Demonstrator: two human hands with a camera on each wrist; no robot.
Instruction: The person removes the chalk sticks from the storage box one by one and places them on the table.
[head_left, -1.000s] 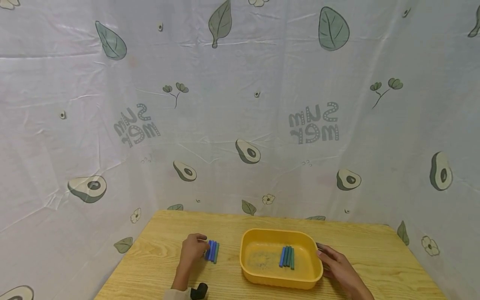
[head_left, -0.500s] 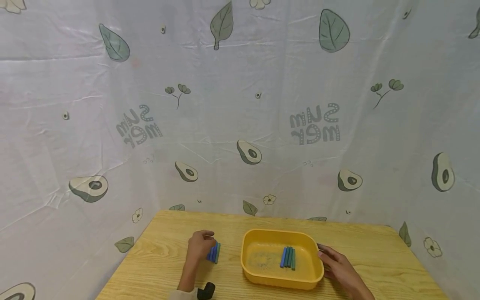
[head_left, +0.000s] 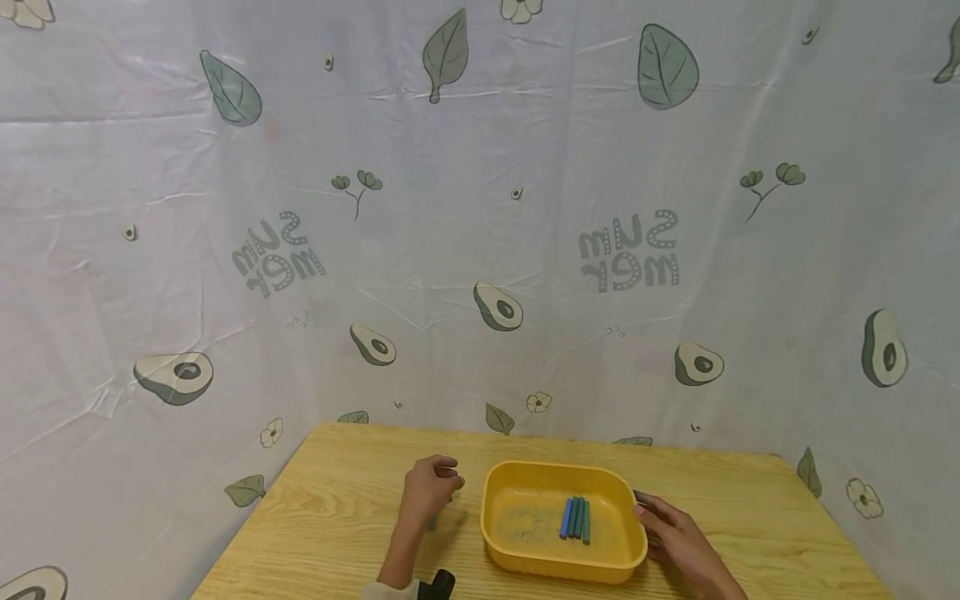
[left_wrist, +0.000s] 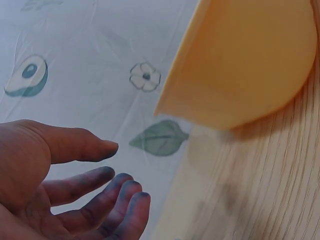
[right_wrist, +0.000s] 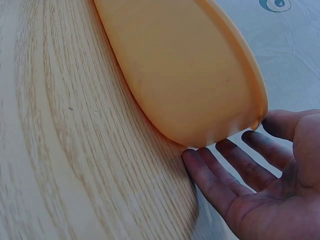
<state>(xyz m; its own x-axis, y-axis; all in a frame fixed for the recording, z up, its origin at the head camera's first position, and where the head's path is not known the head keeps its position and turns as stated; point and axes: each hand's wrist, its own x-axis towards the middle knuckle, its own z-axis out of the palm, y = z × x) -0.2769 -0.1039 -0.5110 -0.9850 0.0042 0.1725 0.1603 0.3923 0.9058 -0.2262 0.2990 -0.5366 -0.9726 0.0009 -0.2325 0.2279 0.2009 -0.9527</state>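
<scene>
My left hand [head_left: 428,487] hovers over the table left of a yellow plastic basin [head_left: 562,567]. In the left wrist view its fingertips [left_wrist: 131,187] are smudged dark, the thumb stands apart from them, and nothing is held. It mostly hides a group of chalk sticks; only the end of a green chalk stick [head_left: 432,523] peeks out below it. Inside the basin, several blue and green chalk sticks [head_left: 575,520] lie side by side, right of centre. My right hand [head_left: 678,537] holds the basin's right end, thumb at the rim and fingers against the outer wall.
Dark dust [head_left: 525,523] covers part of the basin floor, left of the sticks. The wooden table [head_left: 300,517] meets a patterned white sheet [head_left: 450,350] at the back and sides.
My left hand has shifted right across the chalk sticks on the table, toward the basin, and now covers most of them. The right hand and the basin stay put.
</scene>
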